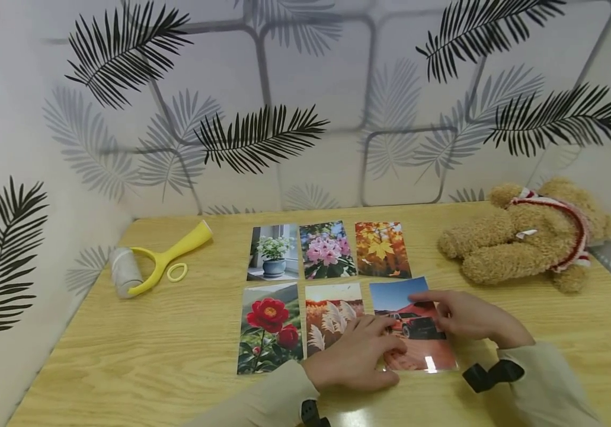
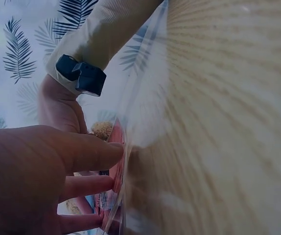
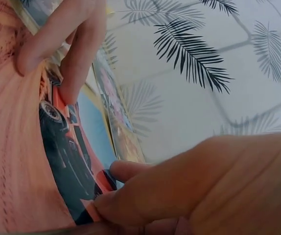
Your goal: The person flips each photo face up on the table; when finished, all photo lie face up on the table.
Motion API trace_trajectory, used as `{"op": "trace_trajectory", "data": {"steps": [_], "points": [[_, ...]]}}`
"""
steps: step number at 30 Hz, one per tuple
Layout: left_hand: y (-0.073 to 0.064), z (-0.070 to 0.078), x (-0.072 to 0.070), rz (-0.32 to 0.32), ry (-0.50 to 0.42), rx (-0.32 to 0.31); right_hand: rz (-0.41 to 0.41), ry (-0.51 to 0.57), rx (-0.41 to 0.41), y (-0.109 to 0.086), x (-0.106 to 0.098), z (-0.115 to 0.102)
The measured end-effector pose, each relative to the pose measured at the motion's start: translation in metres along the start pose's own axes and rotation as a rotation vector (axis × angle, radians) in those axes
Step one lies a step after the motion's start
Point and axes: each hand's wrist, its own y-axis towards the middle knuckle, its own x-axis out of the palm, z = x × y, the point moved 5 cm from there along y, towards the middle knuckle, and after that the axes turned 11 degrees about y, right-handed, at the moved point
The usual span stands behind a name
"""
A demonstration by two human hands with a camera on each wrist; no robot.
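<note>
In the head view, a photo card of a red pickup truck (image 1: 417, 351) lies at the right end of the lower row. My left hand (image 1: 355, 353) reaches over from the left, its extended fingers touching the card's left part. From the right, my right hand (image 1: 473, 317) lays its outstretched index finger and thumb on the card's upper right part. The right wrist view shows the truck picture (image 3: 69, 156) between both hands. Beside it is a pampas grass card (image 1: 332, 308), partly covered by my left hand. A red flower card (image 1: 270, 326) lies further left.
Behind is a row with a potted plant card (image 1: 273, 252), a pink blossom card (image 1: 328, 249) and a maple leaf card (image 1: 383, 249). A teddy bear (image 1: 529, 237) lies at right. A yellow-handled roller (image 1: 169, 255) and a yellow ring (image 1: 177, 273) lie at left.
</note>
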Motion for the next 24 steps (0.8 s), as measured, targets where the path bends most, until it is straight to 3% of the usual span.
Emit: {"op": "trace_trajectory", "data": {"steps": [10,20,24], "points": [[0.001,0.000,-0.002,0.001,-0.037,-0.010,-0.004,-0.006,0.038,0.003,0.001,0.009],[0.004,0.000,0.000,-0.031,-0.007,-0.008,0.011,-0.021,-0.033,0.006,0.000,0.013],[0.005,0.002,0.001,-0.005,0.000,-0.016,0.036,0.030,-0.090,0.005,0.000,0.007]]}}
